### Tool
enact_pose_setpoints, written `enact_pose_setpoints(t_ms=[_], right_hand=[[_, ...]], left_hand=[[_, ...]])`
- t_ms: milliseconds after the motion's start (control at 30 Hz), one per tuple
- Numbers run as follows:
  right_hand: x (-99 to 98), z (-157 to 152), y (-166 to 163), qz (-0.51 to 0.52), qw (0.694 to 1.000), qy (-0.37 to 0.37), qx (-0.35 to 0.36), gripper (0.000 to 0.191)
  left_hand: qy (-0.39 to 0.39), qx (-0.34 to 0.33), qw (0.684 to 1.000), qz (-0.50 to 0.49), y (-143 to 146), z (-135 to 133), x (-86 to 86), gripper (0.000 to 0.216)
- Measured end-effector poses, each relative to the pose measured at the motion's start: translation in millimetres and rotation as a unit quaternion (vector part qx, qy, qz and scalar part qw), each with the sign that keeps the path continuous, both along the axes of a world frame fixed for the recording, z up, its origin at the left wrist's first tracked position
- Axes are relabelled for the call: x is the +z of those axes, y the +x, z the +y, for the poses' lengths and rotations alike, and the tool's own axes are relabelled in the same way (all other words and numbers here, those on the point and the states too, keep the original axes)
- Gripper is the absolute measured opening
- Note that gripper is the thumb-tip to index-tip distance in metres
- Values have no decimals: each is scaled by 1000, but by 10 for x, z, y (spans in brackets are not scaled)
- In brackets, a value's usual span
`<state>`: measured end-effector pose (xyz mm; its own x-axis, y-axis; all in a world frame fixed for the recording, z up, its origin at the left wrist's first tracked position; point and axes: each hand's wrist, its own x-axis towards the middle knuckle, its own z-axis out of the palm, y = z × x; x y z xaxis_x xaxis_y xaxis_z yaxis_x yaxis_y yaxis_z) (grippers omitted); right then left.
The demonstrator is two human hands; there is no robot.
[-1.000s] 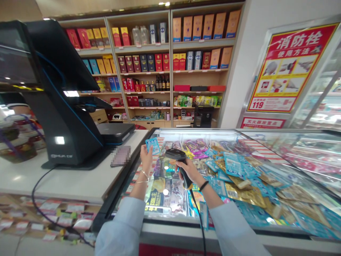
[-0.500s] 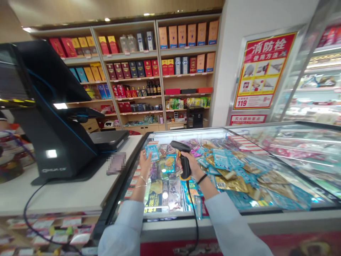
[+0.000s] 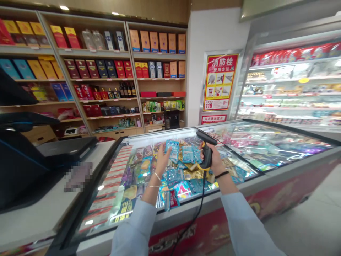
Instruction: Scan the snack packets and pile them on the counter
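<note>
Head view: the red poster point(image 3: 220, 82) on the wall behind the freezer point(image 3: 287, 167) reads "消防栓 使用方法" and "119". The print on the blue packet point(image 3: 172, 148) is probably too small to read. Your left hand point(image 3: 162, 160) holds that packet upright above the freezer's glass lid, fingers pinched on its lower edge. Your right hand point(image 3: 214, 163) has its fingers wrapped around the scanner point(image 3: 204, 142). The scanner's handle stands roughly upright and its head points left at the packet. Its cable point(image 3: 198, 209) drops over the freezer's front edge. Left of the freezer are the table point(image 3: 39, 217) and a black terminal point(image 3: 23, 167).
</note>
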<state>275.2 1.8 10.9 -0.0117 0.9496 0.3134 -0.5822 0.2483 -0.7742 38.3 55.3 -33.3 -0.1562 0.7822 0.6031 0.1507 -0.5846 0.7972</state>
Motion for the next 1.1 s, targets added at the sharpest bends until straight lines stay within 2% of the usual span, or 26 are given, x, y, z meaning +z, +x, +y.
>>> enact_pose_setpoints(t_ms=[167,333,433,600,933,1100], right_hand=[[-411,15,568,24,996,-65,-63,23],[-836,85,797,59,988,-132,-63,27],[-986,137,844,63,986,-146,-57,27],[-1047,171,890,43,985,-163,-42,28],[-1019,174,875,78,985,-147,-43,25],[-1007,158,860,68,987,-134,-58,25]], left_hand=[[8,48,989,138,480,-26,-233,42],[28,157,937,311,601,-19,-422,31],[7,153,927,343,624,-3,-486,38],[-20,99,929,356,673,-7,-518,48],[-8,61,967,247,666,7,-546,48],[-13,53,967,248,673,-3,-539,49]])
